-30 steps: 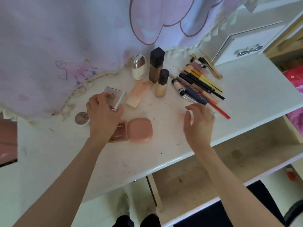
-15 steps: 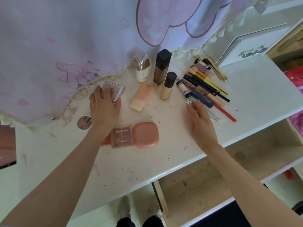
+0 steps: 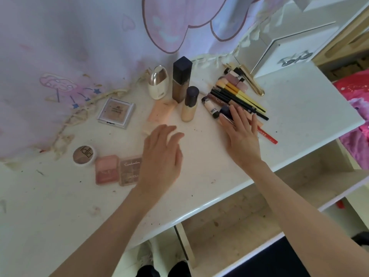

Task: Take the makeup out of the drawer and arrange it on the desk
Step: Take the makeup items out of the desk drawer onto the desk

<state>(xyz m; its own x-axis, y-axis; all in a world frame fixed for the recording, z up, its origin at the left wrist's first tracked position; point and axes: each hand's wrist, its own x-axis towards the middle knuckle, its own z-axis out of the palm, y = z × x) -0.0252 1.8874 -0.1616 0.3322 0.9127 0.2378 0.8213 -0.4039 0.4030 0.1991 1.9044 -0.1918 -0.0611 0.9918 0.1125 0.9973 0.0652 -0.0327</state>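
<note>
The square compact [image 3: 116, 112] has been released: half a second ago it was covered by the left hand [image 3: 161, 158], and now it lies alone on the desk [image 3: 299, 124] at about ten o'clock, just below the curtain [image 3: 60, 47]. The left hand has been drawn back toward the middle and is seen over the round pink compact, which is hidden beneath it, as is part of the palette [image 3: 129, 170]. Its fingers are loosely spread and nothing is held.

The right hand [image 3: 241, 132] has been moved up into the pencils [image 3: 239, 98] at two o'clock. Its fingers are laid straight and slightly apart across the lower ends of the row, with a dark-capped stick [image 3: 225, 111] just under the fingertips; pressing rather than pinching is suggested, though a grip on the underside cannot be ruled out.

The bottles [image 3: 181, 80] stand upright at twelve o'clock, with the peach tube [image 3: 161, 112] lying below them. The small round pot [image 3: 83, 155] and the blush [image 3: 106, 168] rest at nine o'clock. The drawer [image 3: 229, 208], open at five o'clock, shows only a bare bottom where it can be seen.

From this it is judged that emptying is finished and only tidying remains: the compact has been placed, and the pencil row is probably being squared next.
</note>
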